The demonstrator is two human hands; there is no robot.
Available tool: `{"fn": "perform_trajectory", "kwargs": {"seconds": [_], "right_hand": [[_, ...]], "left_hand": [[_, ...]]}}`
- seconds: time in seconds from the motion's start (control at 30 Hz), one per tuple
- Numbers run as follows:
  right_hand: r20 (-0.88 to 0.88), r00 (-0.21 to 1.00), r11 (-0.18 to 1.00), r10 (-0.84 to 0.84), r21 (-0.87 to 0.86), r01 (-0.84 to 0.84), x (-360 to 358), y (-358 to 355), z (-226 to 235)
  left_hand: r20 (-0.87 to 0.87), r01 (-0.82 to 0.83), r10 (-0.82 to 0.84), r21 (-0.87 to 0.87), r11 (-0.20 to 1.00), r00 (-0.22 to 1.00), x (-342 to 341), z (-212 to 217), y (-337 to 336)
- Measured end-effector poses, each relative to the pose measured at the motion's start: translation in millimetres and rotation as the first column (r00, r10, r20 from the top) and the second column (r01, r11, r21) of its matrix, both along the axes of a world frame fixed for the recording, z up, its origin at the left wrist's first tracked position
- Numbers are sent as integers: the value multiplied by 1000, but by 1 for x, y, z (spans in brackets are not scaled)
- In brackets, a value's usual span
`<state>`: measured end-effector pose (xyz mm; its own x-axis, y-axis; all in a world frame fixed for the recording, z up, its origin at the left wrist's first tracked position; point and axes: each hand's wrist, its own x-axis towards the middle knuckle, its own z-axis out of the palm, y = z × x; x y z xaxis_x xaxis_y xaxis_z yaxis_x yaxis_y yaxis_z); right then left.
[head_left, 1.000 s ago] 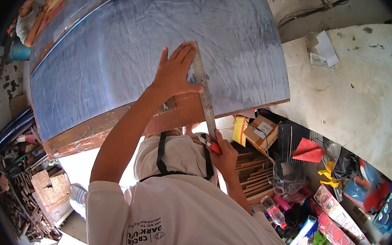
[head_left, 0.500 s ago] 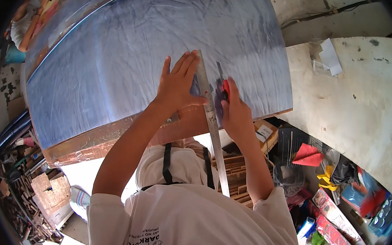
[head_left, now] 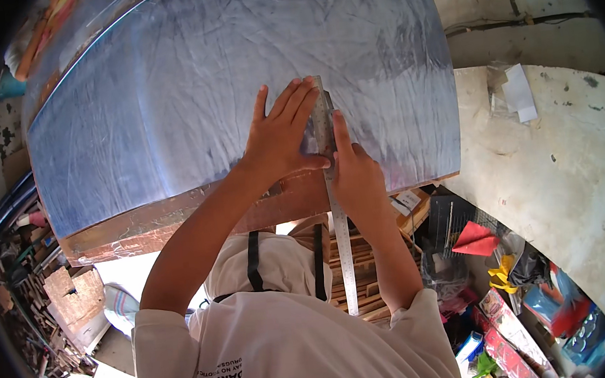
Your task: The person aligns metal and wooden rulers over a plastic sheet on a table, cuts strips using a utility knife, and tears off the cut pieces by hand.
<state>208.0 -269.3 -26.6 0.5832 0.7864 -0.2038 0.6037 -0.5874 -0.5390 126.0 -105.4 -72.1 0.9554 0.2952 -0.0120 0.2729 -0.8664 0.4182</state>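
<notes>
A long metal ruler (head_left: 345, 257) lies across the near edge of a table covered with wrinkled clear-blue sheeting (head_left: 201, 76), and its near end juts out toward my body. My left hand (head_left: 281, 137) lies flat with fingers spread, the fingertips and thumb touching the ruler's left side. My right hand (head_left: 358, 170) is closed, its index finger stretched forward, around a cutter knife that was seen with a red-and-black handle earlier. Now that handle is mostly hidden, and the dark blade (head_left: 329, 100) shows close along the ruler's right edge.
A brown board edge (head_left: 247, 211) borders the table's near side. To the right stands a pale worn panel (head_left: 528, 164) with white paper (head_left: 519, 94) on it. Wood scraps (head_left: 31, 303) pile up at left; a red piece (head_left: 475, 239) and colourful packages lie at lower right.
My right hand with the cutter knife has moved left and up against the ruler. The ruler stands straighter, its far end shifted slightly right. The left hand stays spread on it.
</notes>
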Motion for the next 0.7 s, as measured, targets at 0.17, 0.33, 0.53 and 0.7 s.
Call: {"fn": "perform_trajectory", "kwargs": {"seconds": [0.17,0.33,0.53,0.7], "right_hand": [[69,998,997,-2,-70,7,-4,7,5],[56,998,987,15,-161,-6,-2,14,19],[95,994,974,56,-225,-34,0,25,36],[67,996,955,57,-294,-35,6,25,42]], "left_hand": [[34,0,0,9,1000,999,-3,-3,0],[-19,25,-24,61,998,1000,-2,-4,-1],[-21,16,-13,110,994,1000,-4,-5,0],[-68,23,-17,80,997,998,-1,-3,-4]]}}
